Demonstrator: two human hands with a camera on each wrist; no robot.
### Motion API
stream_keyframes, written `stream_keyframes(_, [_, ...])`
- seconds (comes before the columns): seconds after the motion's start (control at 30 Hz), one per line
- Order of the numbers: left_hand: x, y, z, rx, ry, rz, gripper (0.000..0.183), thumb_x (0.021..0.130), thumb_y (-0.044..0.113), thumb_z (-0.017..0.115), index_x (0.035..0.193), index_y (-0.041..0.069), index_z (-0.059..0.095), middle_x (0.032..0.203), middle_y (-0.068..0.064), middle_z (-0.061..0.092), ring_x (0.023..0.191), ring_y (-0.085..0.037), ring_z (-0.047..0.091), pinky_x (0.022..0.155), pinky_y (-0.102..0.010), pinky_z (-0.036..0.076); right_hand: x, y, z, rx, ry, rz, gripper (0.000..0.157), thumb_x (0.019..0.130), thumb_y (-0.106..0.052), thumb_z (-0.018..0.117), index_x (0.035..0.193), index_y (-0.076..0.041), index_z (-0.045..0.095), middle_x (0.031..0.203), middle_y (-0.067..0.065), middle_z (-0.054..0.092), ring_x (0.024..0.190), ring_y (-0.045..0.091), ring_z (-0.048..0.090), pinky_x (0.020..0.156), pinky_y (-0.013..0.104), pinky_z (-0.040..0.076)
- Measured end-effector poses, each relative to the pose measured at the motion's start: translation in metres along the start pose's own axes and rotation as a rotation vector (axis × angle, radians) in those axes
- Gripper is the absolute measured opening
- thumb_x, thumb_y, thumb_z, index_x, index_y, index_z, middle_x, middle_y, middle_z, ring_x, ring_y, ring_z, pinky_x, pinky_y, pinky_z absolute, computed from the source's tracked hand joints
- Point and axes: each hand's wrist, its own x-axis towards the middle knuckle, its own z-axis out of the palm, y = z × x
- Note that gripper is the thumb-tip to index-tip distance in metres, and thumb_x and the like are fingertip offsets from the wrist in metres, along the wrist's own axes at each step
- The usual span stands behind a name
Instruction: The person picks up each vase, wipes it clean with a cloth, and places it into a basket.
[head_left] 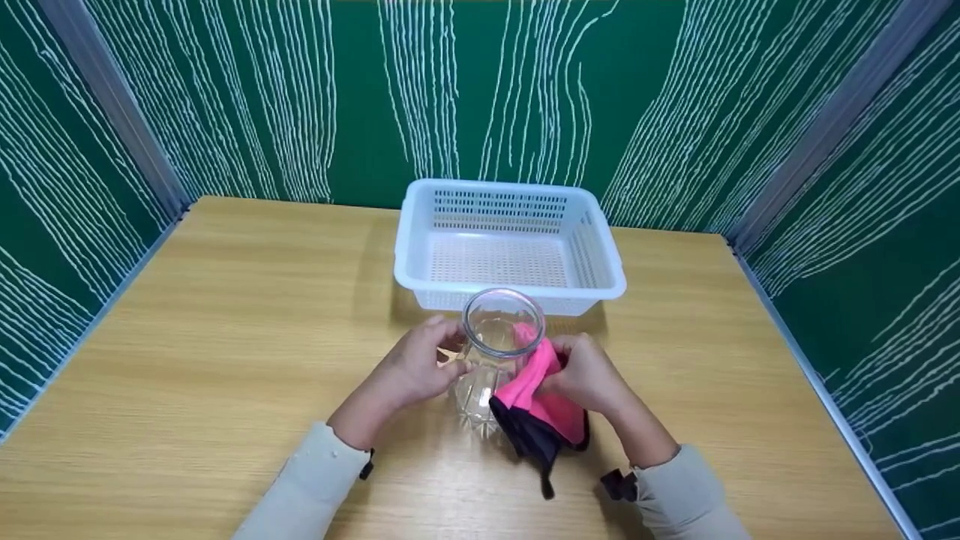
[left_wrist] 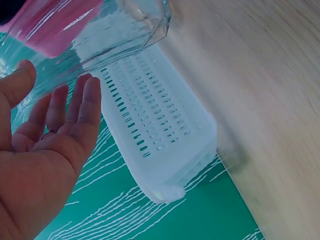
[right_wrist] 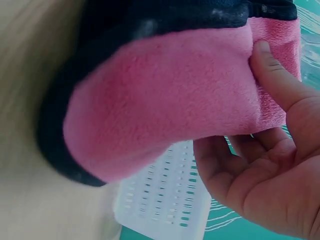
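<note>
A clear glass jar [head_left: 474,401] with a thick round rim and a ribbed lower body stands upright over the table in front of the basket. My left hand [head_left: 420,360] holds its left side, thumb and fingertips against the glass; in the left wrist view the hand [left_wrist: 55,135] cups the jar [left_wrist: 130,30]. Between thumb and fingers my right hand [head_left: 591,375] pinches a pink cloth [head_left: 559,409] with black edging. That cloth [right_wrist: 165,90] lies against the jar's right side, its lower corner hanging down. Part of it hides the jar's lower right.
Behind the jar a white perforated plastic basket [head_left: 510,292] sits on the wooden table [head_left: 225,360]. Green panels [head_left: 360,97] with white wavy lines stand along the back and both sides, joined by grey corner posts [head_left: 840,120].
</note>
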Motion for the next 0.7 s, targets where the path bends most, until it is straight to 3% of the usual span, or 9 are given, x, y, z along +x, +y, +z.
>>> stream_keyframes(0.2, [-0.002, 0.0, 0.004, 0.009, 0.029, 0.036, 0.049, 0.075, 0.029, 0.08, 0.119, 0.018, 0.063, 0.109, 0.002, 0.06, 0.105, -0.016, 0.061, 0.09, -0.033, 0.055, -0.001, 0.01, 0.007, -0.01, -0.039, 0.01, 0.022, 0.061, 0.004, 0.079, 0.077, -0.008, 0.07, 0.063, -0.004, 0.057, 0.058, 0.007, 0.047, 0.048, 0.018, 0.042])
stream_keyframes(0.37, [0.001, 0.003, 0.004, 0.046, 0.046, 0.019, 0.058, 0.069, 0.039, 0.085, 0.12, 0.02, 0.063, 0.108, 0.005, 0.062, 0.102, -0.013, 0.062, 0.089, -0.03, 0.055, -0.004, 0.016, 0.012, -0.085, -0.057, 0.055, 0.02, 0.06, 0.0, 0.081, 0.074, -0.009, 0.068, 0.061, -0.004, 0.057, 0.057, 0.007, 0.048, 0.049, 0.021, 0.043])
stream_keyframes(0.53, [0.001, 0.002, 0.002, 0.041, 0.064, 0.022, 0.055, 0.069, 0.039, 0.085, 0.116, 0.02, 0.064, 0.106, 0.004, 0.067, 0.101, -0.014, 0.064, 0.087, -0.031, 0.055, -0.005, 0.018, 0.012, -0.104, -0.062, 0.032, 0.022, 0.06, -0.004, 0.082, 0.075, -0.009, 0.066, 0.062, -0.004, 0.057, 0.058, 0.008, 0.05, 0.049, 0.021, 0.045])
stream_keyframes(0.7, [0.002, 0.0, 0.002, -0.015, 0.054, 0.002, 0.056, 0.071, 0.029, 0.085, 0.119, 0.017, 0.058, 0.108, -0.002, 0.069, 0.105, -0.018, 0.064, 0.088, -0.035, 0.055, -0.008, 0.02, 0.013, -0.05, -0.067, 0.017, 0.025, 0.061, -0.006, 0.085, 0.08, -0.008, 0.068, 0.068, -0.001, 0.058, 0.062, 0.01, 0.051, 0.05, 0.02, 0.045])
